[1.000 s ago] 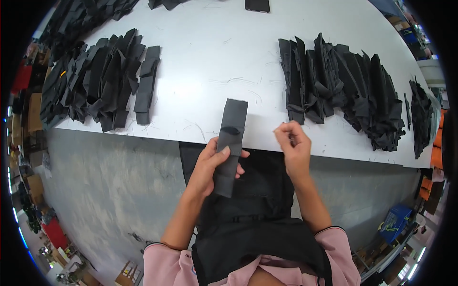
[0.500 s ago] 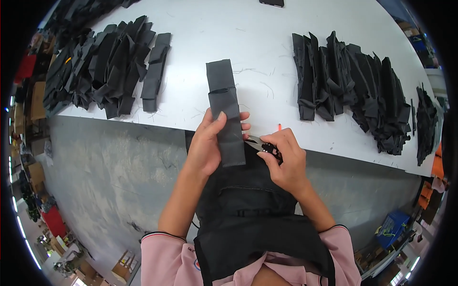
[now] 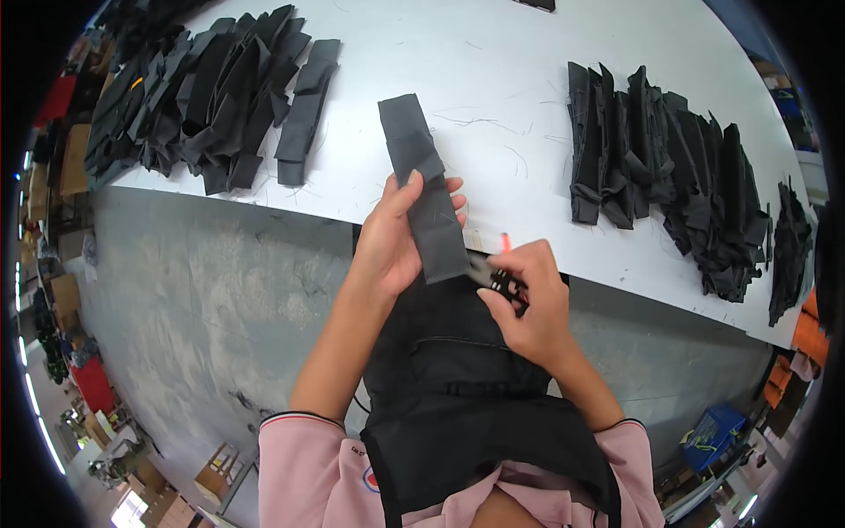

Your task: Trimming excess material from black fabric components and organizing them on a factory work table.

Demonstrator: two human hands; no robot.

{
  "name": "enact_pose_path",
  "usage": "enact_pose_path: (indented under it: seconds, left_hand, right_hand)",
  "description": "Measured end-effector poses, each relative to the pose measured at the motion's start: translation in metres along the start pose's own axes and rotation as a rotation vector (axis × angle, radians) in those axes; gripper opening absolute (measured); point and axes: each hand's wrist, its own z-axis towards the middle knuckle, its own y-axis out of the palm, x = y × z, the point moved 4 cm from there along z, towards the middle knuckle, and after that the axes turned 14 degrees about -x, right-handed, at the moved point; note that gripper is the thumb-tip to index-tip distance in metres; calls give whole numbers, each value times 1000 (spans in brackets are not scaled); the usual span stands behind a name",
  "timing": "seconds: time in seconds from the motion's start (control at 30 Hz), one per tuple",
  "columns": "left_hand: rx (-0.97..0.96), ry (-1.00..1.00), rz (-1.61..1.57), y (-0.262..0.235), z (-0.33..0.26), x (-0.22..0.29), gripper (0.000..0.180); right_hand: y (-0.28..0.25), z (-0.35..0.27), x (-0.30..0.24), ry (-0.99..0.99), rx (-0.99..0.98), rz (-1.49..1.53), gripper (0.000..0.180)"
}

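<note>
**Strap held, buckle pinched**

Head view: left hand (image 3: pixel 392 242) closed around black fabric strap (image 3: pixel 422 180), upper end lying on white table (image 3: pixel 493 79). Right hand (image 3: pixel 528 304) just right of that grip, fingers pinching black buckle (image 3: pixel 503 283) at strap's lower end. Black fabric stacks (image 3: pixel 211 92) well left, more (image 3: pixel 669 176) right.

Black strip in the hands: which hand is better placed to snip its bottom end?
Probably the right hand: it holds small snips right at the strip's lower end. The left hand is busy gripping the strip.

Black fabric strip (image 3: pixel 424 189) (folded, long) slants over the table edge.
</note>
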Motion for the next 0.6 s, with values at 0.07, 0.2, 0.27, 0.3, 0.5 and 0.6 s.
enact_pose_path:
  seconds: [0.07,0.2,0.27,0.3,0.5,0.6]
  left_hand:
    - [-10,20,-19,2,0,1,30]
    - [-7,11,-5,9,1,2,29]
    - [-3,6,4,11,0,2,29]
    - [-8,9,5,12,-1,3,28]
    - [-20,7,9,13,-1,2,28]
    - [-9,-5,7,15,-2,2,29]
  right_hand:
    - [7,-5,-5,-29,-50,-106,32]
    - [12,-1,-9,-74,-64,-189,29]
    - [13,3,-13,-127,-72,-178,27]
    - [13,4,-13,-130,-74,-176,27]
    - [16,3,-13,-201,-93,-310,27]
    - [11,-5,-11,-203,-88,-342,24]
